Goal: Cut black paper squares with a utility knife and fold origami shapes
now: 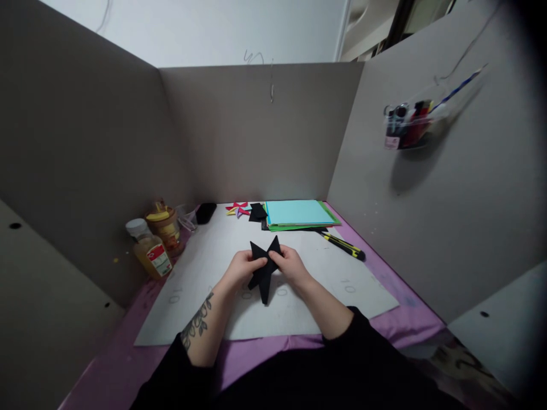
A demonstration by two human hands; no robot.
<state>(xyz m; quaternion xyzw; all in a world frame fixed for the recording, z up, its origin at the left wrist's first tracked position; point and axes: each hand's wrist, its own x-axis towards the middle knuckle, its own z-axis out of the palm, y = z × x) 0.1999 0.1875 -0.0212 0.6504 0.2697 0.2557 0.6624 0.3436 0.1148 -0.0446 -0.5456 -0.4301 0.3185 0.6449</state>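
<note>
A folded black paper star with several points is held up over the white sheet in front of me. My left hand pinches its left side, thumb on the front face. On the other side my right hand grips the upper right part, its thumb also pressed on the front near the middle. The two thumbs are close together at the star's centre. The fingers behind the paper are mostly hidden.
A stack of coloured paper, black pieces, small coloured folded pieces and a phone lie at the back. A yellow-black utility knife lies right, a glue bottle stands left. Grey panels enclose the table; a pen holder hangs right.
</note>
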